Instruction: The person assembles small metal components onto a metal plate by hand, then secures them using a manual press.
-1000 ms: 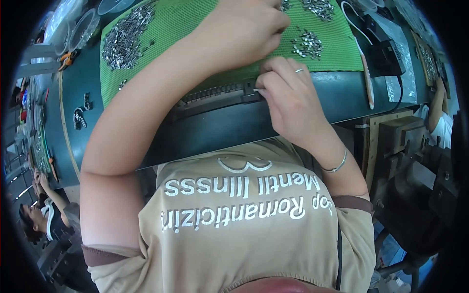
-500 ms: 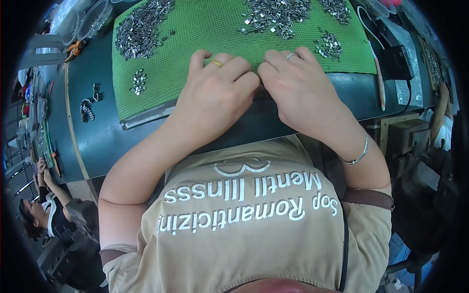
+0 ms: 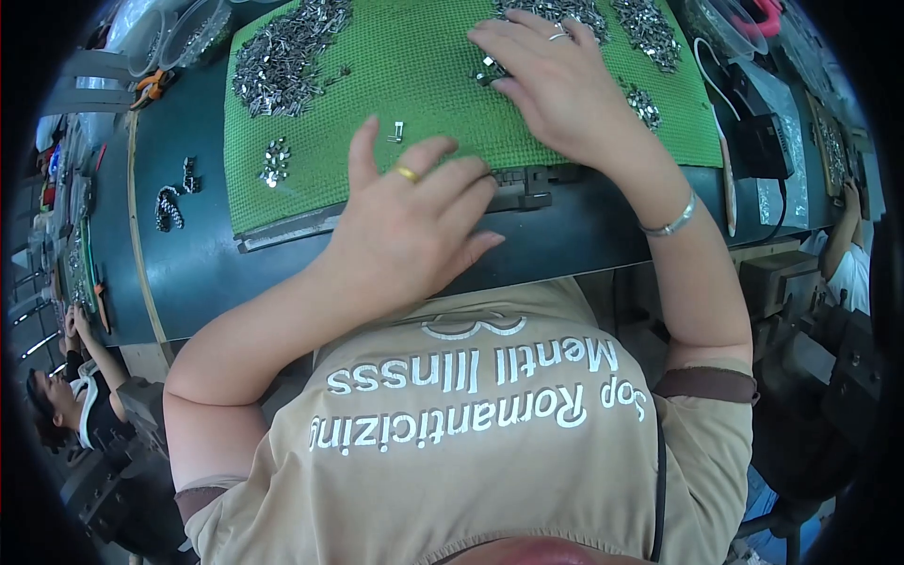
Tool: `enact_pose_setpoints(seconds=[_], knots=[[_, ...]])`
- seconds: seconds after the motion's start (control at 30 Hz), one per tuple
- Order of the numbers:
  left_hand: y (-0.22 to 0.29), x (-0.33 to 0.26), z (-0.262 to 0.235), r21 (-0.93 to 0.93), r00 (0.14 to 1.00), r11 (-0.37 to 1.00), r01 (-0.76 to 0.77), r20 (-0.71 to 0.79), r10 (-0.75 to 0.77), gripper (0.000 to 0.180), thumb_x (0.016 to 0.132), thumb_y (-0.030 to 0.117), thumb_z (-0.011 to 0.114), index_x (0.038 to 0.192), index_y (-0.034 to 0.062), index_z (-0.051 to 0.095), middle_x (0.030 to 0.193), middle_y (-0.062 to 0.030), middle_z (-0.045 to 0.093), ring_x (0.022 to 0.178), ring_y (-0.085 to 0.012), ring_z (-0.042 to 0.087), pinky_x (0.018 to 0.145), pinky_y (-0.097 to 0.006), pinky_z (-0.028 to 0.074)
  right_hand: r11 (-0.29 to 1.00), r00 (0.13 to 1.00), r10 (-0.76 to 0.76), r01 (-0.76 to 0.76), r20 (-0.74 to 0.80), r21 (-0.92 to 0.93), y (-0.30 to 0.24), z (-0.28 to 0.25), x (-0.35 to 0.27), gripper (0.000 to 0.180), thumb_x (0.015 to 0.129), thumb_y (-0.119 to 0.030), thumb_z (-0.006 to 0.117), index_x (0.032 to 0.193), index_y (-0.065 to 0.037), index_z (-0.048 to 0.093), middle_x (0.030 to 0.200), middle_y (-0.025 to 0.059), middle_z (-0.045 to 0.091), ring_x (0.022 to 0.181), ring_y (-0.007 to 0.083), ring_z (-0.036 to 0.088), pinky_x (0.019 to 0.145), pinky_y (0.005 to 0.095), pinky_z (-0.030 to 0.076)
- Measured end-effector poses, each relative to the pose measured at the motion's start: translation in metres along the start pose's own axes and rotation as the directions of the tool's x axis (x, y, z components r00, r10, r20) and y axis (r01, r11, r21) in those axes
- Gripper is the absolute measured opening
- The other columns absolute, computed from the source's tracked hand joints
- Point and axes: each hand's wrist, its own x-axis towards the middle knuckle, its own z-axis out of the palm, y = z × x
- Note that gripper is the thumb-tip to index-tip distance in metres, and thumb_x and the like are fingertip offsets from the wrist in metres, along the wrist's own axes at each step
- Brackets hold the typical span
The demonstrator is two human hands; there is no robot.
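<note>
My left hand [image 3: 410, 217] hovers over the front edge of the green textured mat [image 3: 424, 56], its fingers spread and nothing visible in them. Just beyond its fingertips lies a small silver metal piece [image 3: 397, 132]. Farther right, my right hand [image 3: 560, 89] reaches over the mat at the near side of a pile of small metal pieces [image 3: 574, 13], which it partly covers. Its thumb and forefinger are apart, with a few loose shiny pieces [image 3: 489, 64] between them. A dark metal bar [image 3: 527, 185] runs along the mat's front edge, partly behind my left hand.
Piles of metal parts [image 3: 278, 71] and small bits [image 3: 275, 162] lie on the mat's left, with more [image 3: 648, 33] on the right. A linked metal chain [image 3: 169, 207] rests on the dark table. Beyond the right edge is a black box [image 3: 761, 146]. Other people sit at both sides.
My hands were together at the mat's front edge and are now apart. The right moved forward to the pile; the left opened. The dark bar and a single metal piece now show.
</note>
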Motion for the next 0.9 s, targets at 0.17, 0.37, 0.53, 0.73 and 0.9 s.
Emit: enact_pose_setpoints(seconds=[0.17, 0.37, 0.53, 0.73, 0.9], knots=[[-0.029, 0.023, -0.007, -0.069, 0.988, 0.989, 0.128, -0.083, -0.133, 0.032, 0.086, 0.022, 0.068, 0.115, 0.0098, 0.065, 0.121, -0.0059, 0.063, 0.120, -0.0302, 0.054, 0.103, -0.069, 0.027, 0.987, 0.978, 0.013, 0.020, 0.207, -0.159, -0.014, -0.009, -0.005, 0.040, 0.087, -0.005, 0.057, 0.127, -0.007, 0.057, 0.135, 0.0097, 0.055, 0.133, 0.0286, 0.046, 0.110, 0.0618, 0.027], [-0.055, 0.037, 0.013, 0.064, 0.986, 0.985, 0.161, -0.059, -0.158, 0.029, 0.086, 0.019, 0.068, 0.115, 0.0111, 0.068, 0.121, -0.0055, 0.063, 0.123, -0.0318, 0.053, 0.104, -0.072, 0.026, 0.989, 0.976, -0.054, 0.023, 0.211, 0.148, -0.026, -0.036, -0.033, 0.039, 0.080, 0.005, 0.053, 0.118, -0.001, 0.060, 0.124, 0.0150, 0.060, 0.123, 0.0324, 0.054, 0.108, 0.0515, 0.037], [-0.068, 0.059, 0.018, 0.041, 0.995, 0.994, 0.100, -0.029, -0.099, 0.018, 0.085, 0.020, 0.070, 0.101, 0.0129, 0.074, 0.107, -0.0028, 0.066, 0.113, -0.0269, 0.057, 0.103, -0.068, 0.029, 0.883, 0.996, 0.083, -0.093, 0.043, 0.459, -0.009, -0.036, -0.034, 0.022, 0.081, 0.004, 0.058, 0.102, 0.001, 0.064, 0.102, 0.0152, 0.064, 0.101, 0.0348, 0.060, 0.093, 0.0449, 0.044], [-0.068, 0.075, 0.025, 0.059, 0.992, 0.990, 0.128, -0.004, -0.127, 0.012, 0.083, 0.018, 0.070, 0.091, 0.0101, 0.073, 0.102, -0.0039, 0.066, 0.106, -0.0257, 0.058, 0.099, -0.060, 0.034, 0.963, 0.999, 0.050, -0.049, 0.000, 0.266, -0.016, -0.023, -0.021, 0.009, 0.080, -0.003, 0.065, 0.088, -0.005, 0.069, 0.085, 0.0085, 0.060, 0.087, 0.0293, 0.058, 0.079, 0.0410, 0.041], [-0.051, 0.052, 0.006, -0.097, 0.990, 0.991, 0.089, -0.098, -0.099, 0.007, 0.082, 0.013, 0.069, 0.083, 0.0063, 0.069, 0.084, -0.0077, 0.068, 0.087, -0.0286, 0.064, 0.093, -0.054, 0.040, 0.984, 0.998, 0.028, -0.037, 0.054, 0.175, -0.019, -0.015, -0.015, 0.003, 0.078, -0.008, 0.067, 0.078, -0.008, 0.070, 0.082, 0.0050, 0.059, 0.085, 0.0258, 0.057, 0.079, 0.0396, 0.038]])
